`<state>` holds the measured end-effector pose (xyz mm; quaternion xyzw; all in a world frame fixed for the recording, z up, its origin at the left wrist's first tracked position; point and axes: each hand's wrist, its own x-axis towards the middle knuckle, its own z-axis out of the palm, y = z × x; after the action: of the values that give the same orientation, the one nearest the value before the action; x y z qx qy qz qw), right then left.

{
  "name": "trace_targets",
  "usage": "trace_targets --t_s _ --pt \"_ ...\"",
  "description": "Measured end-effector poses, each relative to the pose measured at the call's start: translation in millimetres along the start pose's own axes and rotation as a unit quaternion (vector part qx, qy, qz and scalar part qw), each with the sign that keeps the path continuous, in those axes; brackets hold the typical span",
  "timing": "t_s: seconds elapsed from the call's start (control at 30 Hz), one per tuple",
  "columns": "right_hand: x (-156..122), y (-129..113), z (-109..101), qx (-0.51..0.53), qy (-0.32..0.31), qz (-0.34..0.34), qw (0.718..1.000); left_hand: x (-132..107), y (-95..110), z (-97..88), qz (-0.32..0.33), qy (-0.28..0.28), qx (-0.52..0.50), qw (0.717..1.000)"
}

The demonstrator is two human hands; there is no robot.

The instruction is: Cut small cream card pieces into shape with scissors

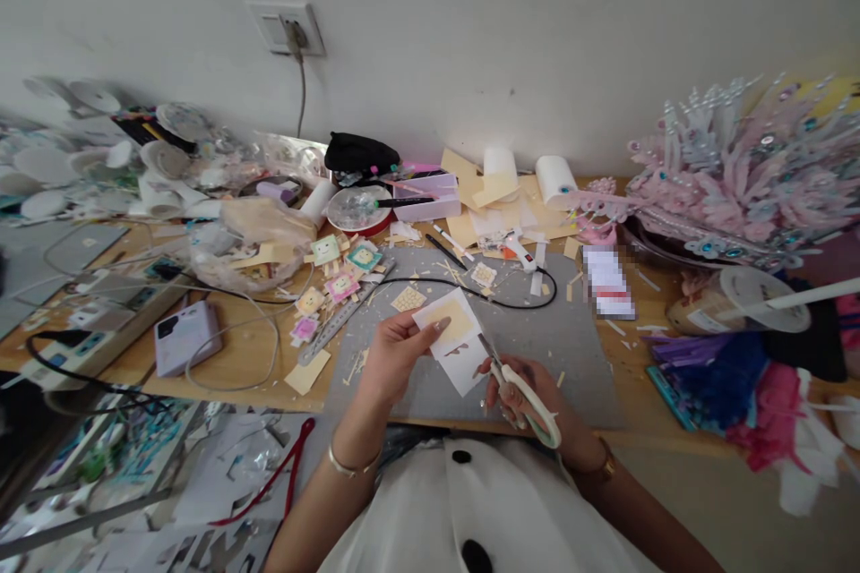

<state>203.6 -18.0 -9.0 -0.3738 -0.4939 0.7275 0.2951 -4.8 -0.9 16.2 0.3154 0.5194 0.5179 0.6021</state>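
White and tan paper card [449, 327]: held just above the grey cutting mat [564, 349], near the table's [232, 367] front edge and close to the person's chest. Left hand [393, 360] pinches its left side, thumb on top, fingers closed on it. We read that grip as keeping the right edge free for the blades. Right hand [541, 394] has its fingers closed through the loops of the white-handled scissors [520, 396]. The blade tips meet the card's lower right edge. We can't tell how far the blades are parted. The card looks like two layers, a tan patch on a white sheet.

Counts, as far as we can see:
- one card in hand, one pair of scissors, one mat
- five small square pastel cut-outs with faces [342, 286] left of the mat, beside a grey metal ruler [344, 315]
- two tan waffle-pattern squares [408, 298] on the mat beyond the card
- two white paper rolls [556, 179] by the wall
- one black cable [497, 286] looping over the mat's far side, near one white glue gun [520, 252]

Tan offcuts litter the mat and table, too many to count. We'd guess they're trimmings.
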Motion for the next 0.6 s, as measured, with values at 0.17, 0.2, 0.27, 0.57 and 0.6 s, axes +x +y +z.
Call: trace_targets --t_s 0.17,0.2,0.27,0.57,0.6 --pt "2.2 -6.6 3.4 0.017 0.023 0.012 1.000 -2.2 2.3 2.1 0.003 0.003 0.005 1.000" --pt "2.6 -7.7 3.8 0.021 0.020 0.012 1.000 -2.5 2.7 2.3 0.005 0.003 0.006 1.000" --pt "3.2 -8.9 4.3 0.029 0.017 0.015 0.999 -2.7 2.9 2.0 0.010 0.000 0.009 1.000" --pt "2.7 -5.2 2.1 0.031 0.022 0.023 0.999 -0.7 -1.2 -2.1 0.022 0.001 0.025 0.999" --pt "2.7 -5.4 2.2 0.029 0.023 0.022 0.999 -0.8 -1.5 -2.3 0.021 0.001 0.023 1.000"
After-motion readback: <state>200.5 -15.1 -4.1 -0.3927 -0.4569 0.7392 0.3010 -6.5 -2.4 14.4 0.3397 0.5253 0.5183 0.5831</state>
